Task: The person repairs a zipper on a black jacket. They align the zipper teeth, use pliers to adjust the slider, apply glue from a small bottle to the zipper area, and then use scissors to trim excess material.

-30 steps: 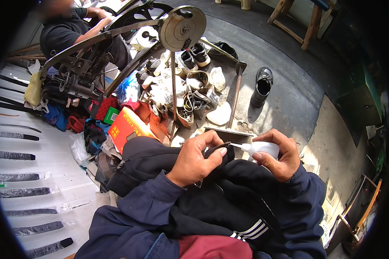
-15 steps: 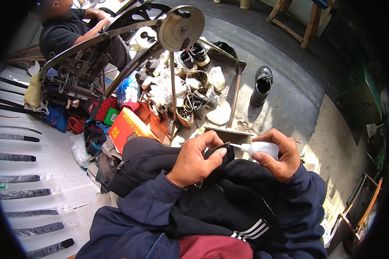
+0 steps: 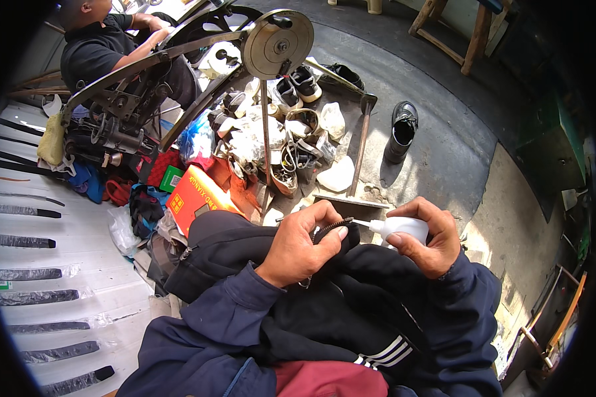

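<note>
Across my lap lies a black garment (image 3: 351,317) with three white stripes. My left hand (image 3: 302,245) pinches the end of its zipper (image 3: 330,229) between thumb and forefinger, with the brown teeth facing up. In my right hand (image 3: 432,239) is a small white squeeze bottle (image 3: 407,230), held on its side between thumb and fingers. The bottle's thin nozzle points left, and its tip is at the zipper's end; whether they touch I cannot tell. No liquid can be made out.
A hand-cranked sewing machine (image 3: 116,135) with a large wheel (image 3: 277,44) stands ahead left, a seated person (image 3: 99,49) behind it. Beyond my knees are piled shoes and bags, an orange-red box (image 3: 202,198) and a single black shoe (image 3: 401,132). Dark wrapped strips (image 3: 36,298) lie at left.
</note>
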### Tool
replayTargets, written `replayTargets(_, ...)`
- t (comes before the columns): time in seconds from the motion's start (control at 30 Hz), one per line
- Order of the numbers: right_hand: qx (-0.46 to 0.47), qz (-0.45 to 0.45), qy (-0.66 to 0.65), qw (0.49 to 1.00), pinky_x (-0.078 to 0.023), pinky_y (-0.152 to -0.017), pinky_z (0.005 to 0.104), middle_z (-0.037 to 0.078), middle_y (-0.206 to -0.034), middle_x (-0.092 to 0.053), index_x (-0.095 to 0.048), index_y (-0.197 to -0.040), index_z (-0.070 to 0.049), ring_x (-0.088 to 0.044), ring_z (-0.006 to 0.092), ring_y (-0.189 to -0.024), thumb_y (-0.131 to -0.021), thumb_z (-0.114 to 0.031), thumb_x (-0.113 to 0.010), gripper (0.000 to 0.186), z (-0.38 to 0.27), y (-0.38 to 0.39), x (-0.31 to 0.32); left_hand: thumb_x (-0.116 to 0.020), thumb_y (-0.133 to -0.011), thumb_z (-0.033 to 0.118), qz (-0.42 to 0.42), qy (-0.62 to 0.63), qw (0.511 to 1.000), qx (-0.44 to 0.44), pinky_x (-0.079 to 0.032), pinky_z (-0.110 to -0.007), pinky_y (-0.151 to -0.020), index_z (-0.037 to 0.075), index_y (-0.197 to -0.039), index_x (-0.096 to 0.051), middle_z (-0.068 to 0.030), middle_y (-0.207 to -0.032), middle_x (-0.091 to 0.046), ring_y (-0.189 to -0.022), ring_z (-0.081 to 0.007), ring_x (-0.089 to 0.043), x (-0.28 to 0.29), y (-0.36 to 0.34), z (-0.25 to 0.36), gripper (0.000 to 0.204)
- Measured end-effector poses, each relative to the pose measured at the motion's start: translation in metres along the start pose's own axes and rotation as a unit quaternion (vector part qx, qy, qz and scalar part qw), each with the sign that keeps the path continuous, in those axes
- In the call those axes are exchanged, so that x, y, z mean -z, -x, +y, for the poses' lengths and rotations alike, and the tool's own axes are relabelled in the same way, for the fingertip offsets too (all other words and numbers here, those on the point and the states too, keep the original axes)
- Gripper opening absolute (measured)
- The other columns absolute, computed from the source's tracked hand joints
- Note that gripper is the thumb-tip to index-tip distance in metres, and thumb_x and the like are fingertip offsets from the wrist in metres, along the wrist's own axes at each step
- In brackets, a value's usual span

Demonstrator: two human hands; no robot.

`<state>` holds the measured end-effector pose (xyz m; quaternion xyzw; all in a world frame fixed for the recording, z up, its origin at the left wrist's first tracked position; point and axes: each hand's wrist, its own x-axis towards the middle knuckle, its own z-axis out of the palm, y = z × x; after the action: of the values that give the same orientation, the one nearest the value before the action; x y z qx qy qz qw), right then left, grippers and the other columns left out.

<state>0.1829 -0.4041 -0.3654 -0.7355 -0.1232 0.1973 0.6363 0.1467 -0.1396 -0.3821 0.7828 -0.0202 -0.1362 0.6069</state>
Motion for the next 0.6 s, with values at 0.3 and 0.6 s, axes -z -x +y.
replayTargets(0.3,0.011,0.023,-0.024,0.999,-0.053,-0.072,0.0271,0.01,-0.091,-0.076,-0.069,-0.114,0.002,-0.071,0.0142,-0.077,-0.092,-0.019,-0.082,0.033,0.001,0.0,-0.002,-0.068,-0.097,0.008,-0.001,0.015,1.0,0.009,-0.047,-0.023,-0.077,0.001,-0.098,-0.066,0.0012,-0.09,-0.067,-0.083,-0.0038,-0.057,0.0,0.001,0.0,0.008)
replayTargets(0.6,-0.023,0.053,-0.229,0.972,-0.054,-0.071,0.0238,0.01,-0.104,-0.075,-0.058,-0.128,-0.001,-0.072,0.0136,-0.091,-0.095,-0.009,-0.077,0.039,0.01,-0.004,-0.008,-0.068,-0.099,0.008,0.02,0.114,0.993,0.018,-0.047,-0.022,-0.069,0.001,-0.099,-0.064,0.0016,-0.085,-0.067,-0.075,-0.0018,-0.059,-0.003,-0.001,0.002,0.008)
